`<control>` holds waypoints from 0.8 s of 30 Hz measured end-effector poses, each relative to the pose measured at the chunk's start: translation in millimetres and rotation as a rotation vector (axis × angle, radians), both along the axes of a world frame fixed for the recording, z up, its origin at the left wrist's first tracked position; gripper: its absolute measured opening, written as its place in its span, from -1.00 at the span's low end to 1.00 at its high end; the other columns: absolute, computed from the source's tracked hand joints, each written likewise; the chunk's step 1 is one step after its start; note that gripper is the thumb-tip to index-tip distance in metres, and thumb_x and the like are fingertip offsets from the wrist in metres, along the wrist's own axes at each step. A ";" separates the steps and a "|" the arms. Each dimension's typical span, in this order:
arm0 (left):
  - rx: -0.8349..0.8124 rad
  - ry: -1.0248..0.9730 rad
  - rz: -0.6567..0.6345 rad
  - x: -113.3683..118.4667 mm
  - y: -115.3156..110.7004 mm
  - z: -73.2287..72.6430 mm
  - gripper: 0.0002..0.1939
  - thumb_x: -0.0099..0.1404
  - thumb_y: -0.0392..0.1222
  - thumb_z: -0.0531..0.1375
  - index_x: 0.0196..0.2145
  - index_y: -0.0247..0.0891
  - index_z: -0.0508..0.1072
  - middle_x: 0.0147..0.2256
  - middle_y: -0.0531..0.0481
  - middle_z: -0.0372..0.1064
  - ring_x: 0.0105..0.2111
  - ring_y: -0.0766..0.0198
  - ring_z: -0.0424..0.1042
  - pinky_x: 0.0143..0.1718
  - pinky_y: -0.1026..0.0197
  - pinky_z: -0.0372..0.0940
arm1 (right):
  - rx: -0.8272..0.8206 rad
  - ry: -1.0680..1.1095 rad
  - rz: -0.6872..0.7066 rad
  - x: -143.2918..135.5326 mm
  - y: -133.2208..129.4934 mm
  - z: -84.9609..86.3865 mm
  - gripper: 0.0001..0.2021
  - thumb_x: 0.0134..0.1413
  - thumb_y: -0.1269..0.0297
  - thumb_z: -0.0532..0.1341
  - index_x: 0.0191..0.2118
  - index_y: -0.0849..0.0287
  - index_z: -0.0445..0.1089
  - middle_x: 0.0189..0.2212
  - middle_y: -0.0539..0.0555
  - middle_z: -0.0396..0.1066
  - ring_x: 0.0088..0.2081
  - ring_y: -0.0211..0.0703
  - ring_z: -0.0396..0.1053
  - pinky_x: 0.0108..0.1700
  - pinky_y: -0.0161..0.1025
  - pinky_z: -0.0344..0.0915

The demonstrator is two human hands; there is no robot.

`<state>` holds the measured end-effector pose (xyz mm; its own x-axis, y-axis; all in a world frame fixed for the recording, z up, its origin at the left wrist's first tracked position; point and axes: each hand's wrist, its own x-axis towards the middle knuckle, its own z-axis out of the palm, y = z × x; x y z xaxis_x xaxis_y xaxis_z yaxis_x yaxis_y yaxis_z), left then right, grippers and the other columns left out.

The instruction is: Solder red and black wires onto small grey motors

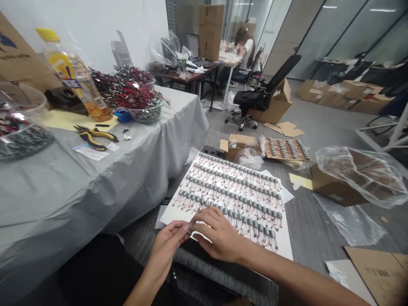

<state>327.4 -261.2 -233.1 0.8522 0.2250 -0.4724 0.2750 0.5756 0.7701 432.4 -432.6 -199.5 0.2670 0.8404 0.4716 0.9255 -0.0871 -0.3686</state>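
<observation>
My left hand (170, 239) and my right hand (216, 233) meet over the near edge of a white board (285, 231). The left thumb and fingers pinch a small greyish piece (191, 228), mostly hidden by the fingers. My right fingers curl around the same piece from the other side. On the board stand rows of small grey cylinders (239, 199) with thin red and dark wires trailing from them. The right hand partly covers the nearest row.
At left, a grey-covered table (127, 170) bears yellow-black pliers (95, 137), a bottle (76, 76) and tubs of red-black wires (140, 95). Beyond are an office chair (255, 97) and a seated person (247, 49). Plastic-lined box (338, 187) at right.
</observation>
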 end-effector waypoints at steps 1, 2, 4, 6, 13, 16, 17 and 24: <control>0.007 0.001 -0.011 1.2 1.0 -0.4 -0.60 0.12 0.04 0.52 -0.24 -0.33 0.64 -0.24 -0.13 0.51 -0.24 0.28 0.43 -0.12 0.30 0.37 | 0.008 -0.018 -0.028 0.0 -1.7 -0.9 -0.81 0.33 0.47 0.16 0.01 0.20 0.34 -0.08 0.17 0.48 -0.05 -0.06 0.35 -0.01 -0.06 0.24; 0.015 0.002 -0.021 2.3 2.0 -0.7 -0.60 0.12 0.04 0.52 -0.24 -0.33 0.64 -0.25 -0.13 0.50 -0.25 0.29 0.42 -0.13 0.31 0.37 | 0.016 -0.037 -0.047 0.1 -3.2 -1.6 -0.80 0.32 0.50 0.16 0.01 0.19 0.35 -0.11 0.16 0.48 -0.09 -0.08 0.35 -0.04 -0.08 0.23; 0.026 -0.002 -0.045 4.0 3.7 -0.7 -0.60 0.13 0.04 0.52 -0.23 -0.33 0.64 -0.25 -0.13 0.50 -0.26 0.29 0.41 -0.14 0.31 0.36 | 0.043 -0.064 -0.051 0.0 -5.2 -2.5 -0.76 0.29 0.55 0.15 0.00 0.18 0.38 -0.15 0.13 0.48 -0.14 -0.10 0.34 -0.06 -0.08 0.21; 0.035 -0.012 -0.073 4.6 4.7 0.2 -0.62 0.15 0.04 0.50 -0.24 -0.33 0.64 -0.26 -0.13 0.50 -0.28 0.30 0.40 -0.15 0.31 0.34 | 0.073 -0.072 -0.039 -0.7 -5.9 -2.6 -0.76 0.27 0.56 0.16 -0.01 0.17 0.40 -0.17 0.11 0.49 -0.14 -0.10 0.34 -0.04 -0.08 0.20; 0.067 -0.016 -0.149 3.9 5.8 0.3 -0.62 0.16 0.05 0.49 -0.27 -0.33 0.64 -0.30 -0.14 0.49 -0.25 0.24 0.41 -0.13 0.27 0.34 | 0.015 -0.096 -0.046 -6.7 -7.3 -2.6 -0.81 0.30 0.51 0.17 -0.03 0.20 0.41 -0.15 0.16 0.50 -0.11 -0.08 0.35 -0.04 -0.08 0.25; 0.073 -0.001 -0.168 5.8 6.2 -3.7 -0.61 0.12 0.07 0.51 -0.30 -0.34 0.64 -0.30 -0.16 0.50 -0.26 0.22 0.42 -0.15 0.26 0.35 | -0.025 -0.110 -0.026 -8.0 -10.3 -5.8 -0.83 0.32 0.50 0.14 -0.05 0.21 0.39 -0.11 0.18 0.51 -0.06 -0.05 0.37 0.02 -0.05 0.26; 0.073 0.006 -0.175 6.5 5.5 -4.8 -0.60 0.10 0.07 0.52 -0.31 -0.34 0.65 -0.31 -0.16 0.51 -0.26 0.21 0.43 -0.15 0.25 0.36 | -0.035 -0.106 -0.027 -8.3 -11.8 -7.2 -0.84 0.32 0.49 0.13 -0.05 0.21 0.38 -0.11 0.19 0.51 -0.05 -0.04 0.37 0.03 -0.04 0.26; -0.025 0.053 -0.208 7.8 -22.6 -10.7 -0.51 0.10 0.19 0.49 -0.24 -0.31 0.66 -0.19 -0.19 0.55 -0.18 0.15 0.51 -0.07 0.19 0.44 | -0.080 0.375 -0.037 -4.0 -34.9 -12.8 -0.73 0.22 0.37 0.26 0.03 0.24 0.44 -0.12 0.19 0.51 -0.11 -0.06 0.42 -0.03 -0.09 0.32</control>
<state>335.3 -283.8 -243.9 0.8527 0.0343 -0.5213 0.4300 0.5206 0.7376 428.4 -467.5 -212.4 0.4394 0.8570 0.2691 0.7236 -0.1602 -0.6713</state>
